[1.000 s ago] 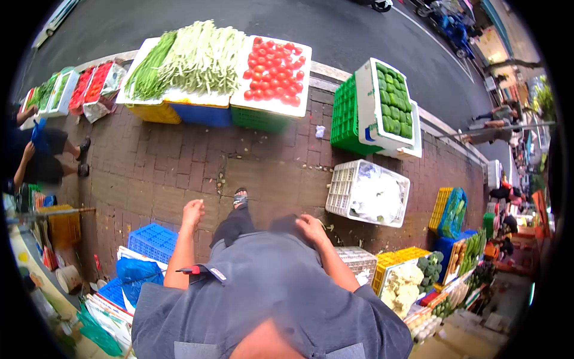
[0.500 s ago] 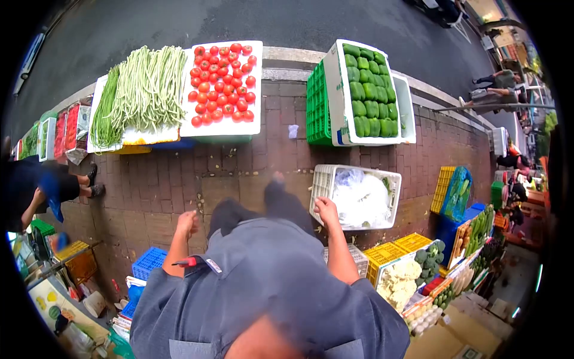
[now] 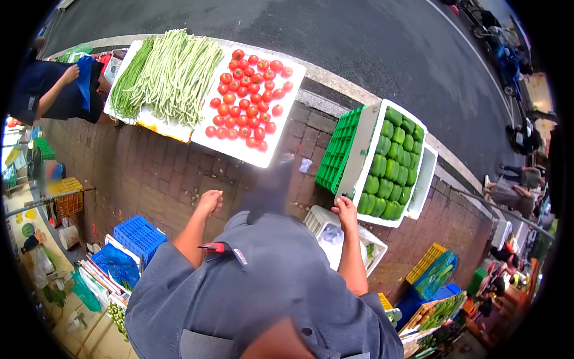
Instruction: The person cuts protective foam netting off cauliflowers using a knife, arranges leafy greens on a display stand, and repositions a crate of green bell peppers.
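My left hand (image 3: 209, 203) hangs over the brick pavement with its fingers curled in, and nothing shows in it. In front of it stands a white foam tray of tomatoes (image 3: 244, 102), laid out in a single layer. My right hand (image 3: 345, 212), also with curled fingers, is by the near corner of a white foam box (image 3: 365, 152) of green peppers (image 3: 391, 170); whether it touches the box I cannot tell. Below that hand, my forearm partly covers a white plastic crate (image 3: 323, 221) with clear plastic bags inside.
Long green beans (image 3: 176, 78) lie left of the tomatoes. A green crate (image 3: 339, 149) stands beside the pepper box. A person in dark clothes (image 3: 54, 90) holds something blue at left. Blue crates (image 3: 139, 238) are low left; a yellow crate (image 3: 426, 263) is at right. The road (image 3: 359, 42) runs beyond the curb.
I have stepped forward and my view has turned, so the stalls appear tilted. The tomatoes and pepper box are nearer. My right hand has gone from the white crate to the pepper box's corner.
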`<move>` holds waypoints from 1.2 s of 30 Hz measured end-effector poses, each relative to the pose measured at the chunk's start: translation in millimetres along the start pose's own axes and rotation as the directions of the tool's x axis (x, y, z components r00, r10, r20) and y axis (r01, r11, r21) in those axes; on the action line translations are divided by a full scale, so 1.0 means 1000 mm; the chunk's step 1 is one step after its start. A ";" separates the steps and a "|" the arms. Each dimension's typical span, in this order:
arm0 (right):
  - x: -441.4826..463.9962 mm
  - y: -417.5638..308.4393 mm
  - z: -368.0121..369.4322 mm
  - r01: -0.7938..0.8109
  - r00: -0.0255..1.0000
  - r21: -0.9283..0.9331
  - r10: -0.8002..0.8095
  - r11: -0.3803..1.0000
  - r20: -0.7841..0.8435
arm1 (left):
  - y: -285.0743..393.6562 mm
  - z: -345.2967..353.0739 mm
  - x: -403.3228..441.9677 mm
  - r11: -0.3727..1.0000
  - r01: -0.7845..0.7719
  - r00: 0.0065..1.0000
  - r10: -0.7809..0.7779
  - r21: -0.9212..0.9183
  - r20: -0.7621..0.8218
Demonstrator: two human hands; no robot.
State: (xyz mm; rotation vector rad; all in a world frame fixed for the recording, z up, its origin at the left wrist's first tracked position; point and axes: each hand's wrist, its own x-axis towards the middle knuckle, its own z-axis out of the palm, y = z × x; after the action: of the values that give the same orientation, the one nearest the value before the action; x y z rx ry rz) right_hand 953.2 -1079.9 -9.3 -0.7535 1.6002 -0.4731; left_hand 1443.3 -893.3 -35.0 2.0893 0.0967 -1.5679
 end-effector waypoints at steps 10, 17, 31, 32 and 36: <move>0.070 -0.092 -0.043 0.076 0.994 -0.322 -0.098 0.944 -0.051 | 0.181 0.062 0.074 0.984 -0.159 0.986 0.163 -0.083 0.036; 0.118 -0.156 -0.014 0.098 0.995 -0.286 -0.097 0.953 0.016 | 0.188 0.075 0.065 0.983 -0.165 0.986 0.163 -0.080 -0.026; 0.091 -0.056 -0.111 0.050 0.882 -0.121 -0.100 0.991 -0.460 | 0.243 0.131 0.143 0.944 -0.056 0.987 0.004 0.325 0.159; 0.088 -0.053 -0.115 0.022 0.898 -0.110 -0.068 0.994 -0.435 | 0.267 0.147 0.146 0.967 -0.077 0.983 0.034 0.241 0.178; 0.091 -0.027 -0.095 -0.045 0.934 -0.049 0.025 0.998 -0.357 | 0.351 0.216 0.094 0.934 -0.330 0.915 0.282 0.135 0.287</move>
State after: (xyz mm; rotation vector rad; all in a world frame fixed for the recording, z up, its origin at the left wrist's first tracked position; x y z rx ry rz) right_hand 861.3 -1173.6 -39.3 -0.7077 1.9693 -0.5639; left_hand 1410.3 -1315.2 -35.4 1.8885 -0.4649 -1.6862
